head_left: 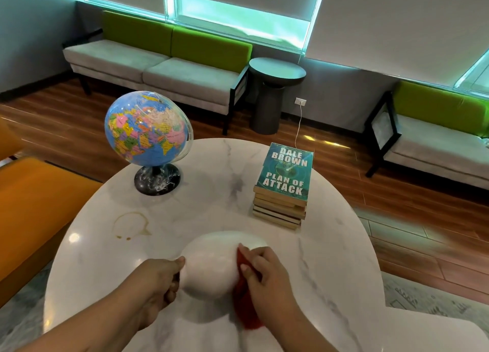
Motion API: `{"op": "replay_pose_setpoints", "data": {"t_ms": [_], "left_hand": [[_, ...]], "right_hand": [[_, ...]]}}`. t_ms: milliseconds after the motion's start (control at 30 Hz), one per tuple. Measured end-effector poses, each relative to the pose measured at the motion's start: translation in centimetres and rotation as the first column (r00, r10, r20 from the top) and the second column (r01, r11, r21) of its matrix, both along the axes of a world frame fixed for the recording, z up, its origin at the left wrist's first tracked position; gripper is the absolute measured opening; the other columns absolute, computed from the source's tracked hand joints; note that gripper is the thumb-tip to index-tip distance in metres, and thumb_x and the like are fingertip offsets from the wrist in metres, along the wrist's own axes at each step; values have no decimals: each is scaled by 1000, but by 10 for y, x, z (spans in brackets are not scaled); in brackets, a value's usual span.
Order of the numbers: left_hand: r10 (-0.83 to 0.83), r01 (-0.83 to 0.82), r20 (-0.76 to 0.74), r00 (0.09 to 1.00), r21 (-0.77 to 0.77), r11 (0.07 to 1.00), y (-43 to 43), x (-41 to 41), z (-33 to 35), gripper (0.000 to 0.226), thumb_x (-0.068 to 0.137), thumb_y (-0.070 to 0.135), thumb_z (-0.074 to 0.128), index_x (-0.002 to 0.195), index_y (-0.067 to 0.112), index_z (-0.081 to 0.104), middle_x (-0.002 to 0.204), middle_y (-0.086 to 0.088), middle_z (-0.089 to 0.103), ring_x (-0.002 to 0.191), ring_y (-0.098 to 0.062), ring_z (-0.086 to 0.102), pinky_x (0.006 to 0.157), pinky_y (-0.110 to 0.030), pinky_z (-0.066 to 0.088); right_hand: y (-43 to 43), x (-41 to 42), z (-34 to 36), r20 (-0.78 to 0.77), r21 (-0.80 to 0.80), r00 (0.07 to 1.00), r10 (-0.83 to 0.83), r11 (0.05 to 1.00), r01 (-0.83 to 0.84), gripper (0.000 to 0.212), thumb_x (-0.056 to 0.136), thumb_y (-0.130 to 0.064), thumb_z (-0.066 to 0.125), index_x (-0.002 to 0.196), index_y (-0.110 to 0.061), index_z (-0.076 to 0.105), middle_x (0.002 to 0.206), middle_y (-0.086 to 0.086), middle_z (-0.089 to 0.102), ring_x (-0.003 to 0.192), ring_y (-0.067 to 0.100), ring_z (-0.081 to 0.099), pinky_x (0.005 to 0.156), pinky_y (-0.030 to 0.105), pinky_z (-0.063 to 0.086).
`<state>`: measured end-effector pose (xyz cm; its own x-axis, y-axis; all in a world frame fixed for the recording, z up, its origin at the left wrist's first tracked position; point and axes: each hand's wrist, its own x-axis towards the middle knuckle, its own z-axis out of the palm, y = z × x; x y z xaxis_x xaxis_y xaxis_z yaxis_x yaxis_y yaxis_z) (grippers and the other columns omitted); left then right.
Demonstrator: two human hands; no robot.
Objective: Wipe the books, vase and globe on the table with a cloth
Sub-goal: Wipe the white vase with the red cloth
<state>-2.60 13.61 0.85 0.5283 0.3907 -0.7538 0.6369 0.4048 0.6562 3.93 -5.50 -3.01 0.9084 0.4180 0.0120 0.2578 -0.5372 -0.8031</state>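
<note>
A white rounded vase [211, 264] sits near the front of the round white marble table [330, 259]. My left hand [161, 280] grips its left side. My right hand [264, 269] holds a red cloth [244, 302] pressed against the vase's right side. A colourful globe [146, 128] on a black stand rests at the table's far left. A stack of several books [284, 187], a teal paperback on top, lies at the far right.
A brown ring stain [131, 224] marks the table left of the vase. An orange seat [34, 206] is at the left. Grey-and-green sofas [158, 63] and a dark round side table [275, 92] stand beyond, on a wooden floor.
</note>
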Motion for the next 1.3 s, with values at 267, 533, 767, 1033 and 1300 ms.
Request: {"op": "replay_pose_setpoints", "data": {"t_ms": [267,533,767,1033,1300], "left_hand": [[0,0,-4,1000,-27,1000,-4,-1,5,28,96,14,57,70,4,53,45,0,40,48,-12,30,43,-22,32],[103,-101,8,995,-160,982,-19,0,17,17,96,9,55,82,0,55,50,-5,43,47,-13,35,39,-19,36],[180,-145,66,981,-360,922,-29,3,30,18,100,13,44,94,0,55,69,-11,51,53,-15,39,40,-22,43],[188,-139,61,980,-459,877,-35,10,42,29,102,22,40,81,4,50,66,-8,48,59,-17,41,60,-29,39],[188,-134,68,980,-474,870,-36,10,37,26,101,25,42,89,4,52,71,-7,50,60,-16,42,60,-28,40]], "right_hand": [[-25,33,-16,-59,-201,965,-254,950,237,31,97,-18,51,125,-15,61,100,-6,49,90,8,46,71,4,27],[13,-17,28,59,-28,990,131,991,-130,38,95,-20,54,130,-34,56,105,-24,44,102,-10,45,93,-2,28],[4,5,22,11,-73,982,-190,979,190,31,98,-22,47,128,-22,57,105,-13,44,96,0,48,94,7,37],[15,-15,38,235,-111,946,224,973,-203,41,96,-23,51,136,-30,51,111,-15,43,100,-1,49,94,2,32],[14,-15,39,212,-138,953,216,972,-190,41,97,-20,49,138,-27,49,114,-15,41,94,1,52,90,11,44]]}}
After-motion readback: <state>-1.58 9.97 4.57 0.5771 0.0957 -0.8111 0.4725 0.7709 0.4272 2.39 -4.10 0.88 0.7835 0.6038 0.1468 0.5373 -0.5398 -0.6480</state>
